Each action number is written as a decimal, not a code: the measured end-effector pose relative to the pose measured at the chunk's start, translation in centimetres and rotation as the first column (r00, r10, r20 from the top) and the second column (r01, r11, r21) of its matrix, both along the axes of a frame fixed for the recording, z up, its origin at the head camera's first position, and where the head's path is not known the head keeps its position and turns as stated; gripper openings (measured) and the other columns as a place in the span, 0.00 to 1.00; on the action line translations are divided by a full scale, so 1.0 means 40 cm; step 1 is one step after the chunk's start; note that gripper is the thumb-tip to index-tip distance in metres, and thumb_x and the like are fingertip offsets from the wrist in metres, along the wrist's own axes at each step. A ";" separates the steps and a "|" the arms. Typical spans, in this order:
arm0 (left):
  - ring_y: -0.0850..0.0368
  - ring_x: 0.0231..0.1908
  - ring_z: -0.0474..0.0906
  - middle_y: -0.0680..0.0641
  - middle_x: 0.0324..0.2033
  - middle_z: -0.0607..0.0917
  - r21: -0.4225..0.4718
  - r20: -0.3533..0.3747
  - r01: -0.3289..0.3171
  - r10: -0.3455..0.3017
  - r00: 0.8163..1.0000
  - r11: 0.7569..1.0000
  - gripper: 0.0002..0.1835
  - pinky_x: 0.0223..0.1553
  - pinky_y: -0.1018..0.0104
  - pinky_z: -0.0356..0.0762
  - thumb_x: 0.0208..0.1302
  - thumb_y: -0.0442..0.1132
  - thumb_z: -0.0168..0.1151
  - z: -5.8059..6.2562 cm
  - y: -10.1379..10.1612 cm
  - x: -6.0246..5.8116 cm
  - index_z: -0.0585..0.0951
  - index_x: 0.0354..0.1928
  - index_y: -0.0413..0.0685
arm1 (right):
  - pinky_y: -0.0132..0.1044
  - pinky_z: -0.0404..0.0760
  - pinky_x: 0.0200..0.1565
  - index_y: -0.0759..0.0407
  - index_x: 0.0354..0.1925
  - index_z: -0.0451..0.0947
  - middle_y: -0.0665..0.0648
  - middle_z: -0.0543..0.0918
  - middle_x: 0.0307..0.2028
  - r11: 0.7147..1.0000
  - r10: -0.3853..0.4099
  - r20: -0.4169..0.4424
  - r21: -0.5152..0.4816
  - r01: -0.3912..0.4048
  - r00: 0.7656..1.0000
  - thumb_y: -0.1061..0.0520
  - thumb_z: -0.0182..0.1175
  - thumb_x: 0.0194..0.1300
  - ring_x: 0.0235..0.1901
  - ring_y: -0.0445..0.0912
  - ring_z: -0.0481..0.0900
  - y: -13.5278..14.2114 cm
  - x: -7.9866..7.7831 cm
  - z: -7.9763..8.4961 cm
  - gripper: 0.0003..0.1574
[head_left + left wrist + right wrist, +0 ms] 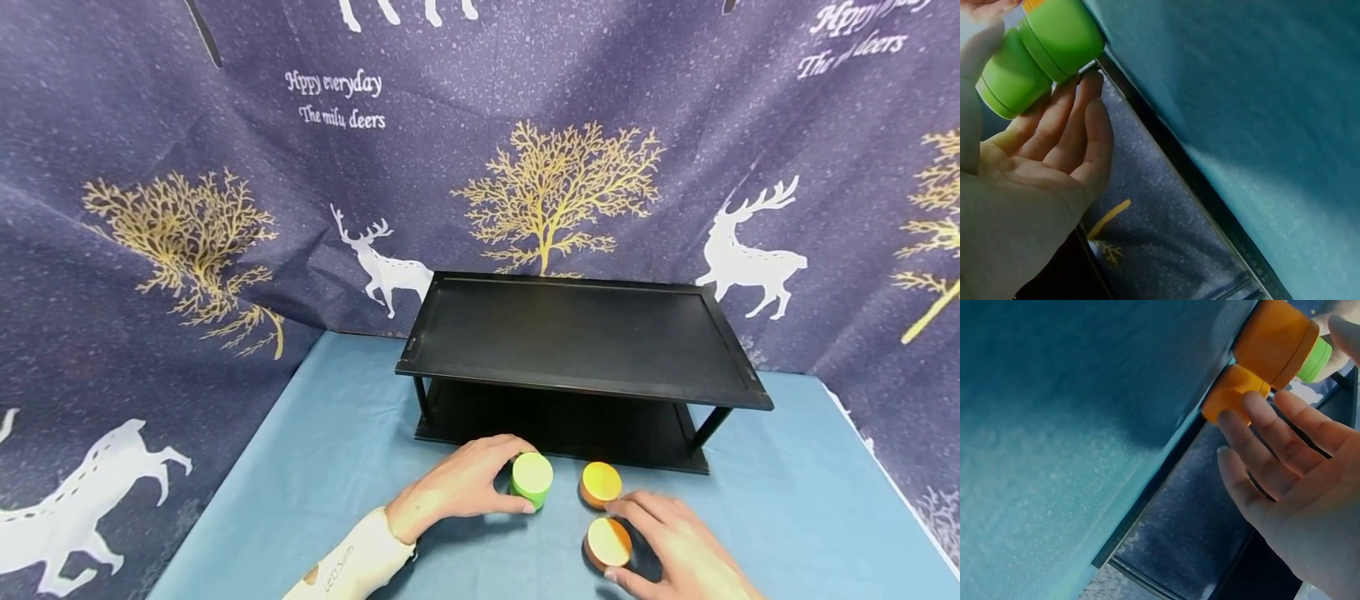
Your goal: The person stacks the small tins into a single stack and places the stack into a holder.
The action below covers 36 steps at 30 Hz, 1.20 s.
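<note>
My left hand [472, 479] grips a green stack of two short round pieces [532, 475], thumb on the near side and fingers on the far side. The left wrist view shows a groove between the smaller and the larger green piece [1063, 37]. My right hand [667, 537] is spread around the nearer orange round piece [607, 544], its thumb and fingers on either side. The right wrist view shows its fingers [1297, 419] mostly extended; contact with the orange piece [1275, 344] is unclear. A second orange piece [600, 485] stands just beyond, near the fingertips.
A black two-tier shelf [585, 333] stands right behind the pieces, its lower board [555, 417] low on the blue cloth [360, 400]. Dark blue fabric [225, 125] printed with deer and trees hangs behind and at both sides.
</note>
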<state>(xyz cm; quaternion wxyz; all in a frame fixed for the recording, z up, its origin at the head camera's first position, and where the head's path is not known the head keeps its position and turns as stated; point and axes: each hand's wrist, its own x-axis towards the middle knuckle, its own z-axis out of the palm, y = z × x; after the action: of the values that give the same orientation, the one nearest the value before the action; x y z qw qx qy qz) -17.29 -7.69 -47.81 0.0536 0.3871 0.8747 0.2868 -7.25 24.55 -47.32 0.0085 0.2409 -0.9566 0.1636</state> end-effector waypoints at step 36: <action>0.69 0.49 0.79 0.62 0.50 0.85 -0.026 0.008 0.020 -0.020 1.000 0.999 0.29 0.57 0.69 0.79 0.57 0.58 0.82 -0.009 0.002 -0.017 0.84 0.57 0.57 | 0.64 0.81 0.55 0.51 0.61 0.82 0.49 0.86 0.54 0.999 -0.038 0.336 0.010 0.037 0.941 0.29 0.78 0.54 0.52 0.51 0.81 -0.011 -0.020 0.006 0.44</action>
<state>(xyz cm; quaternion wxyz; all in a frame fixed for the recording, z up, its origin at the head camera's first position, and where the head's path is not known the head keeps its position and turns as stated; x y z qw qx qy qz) -17.95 -7.60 -48.18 0.0649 0.3938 0.8743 0.2761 -8.05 24.10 -47.10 -0.1520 0.1910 -0.9488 0.2005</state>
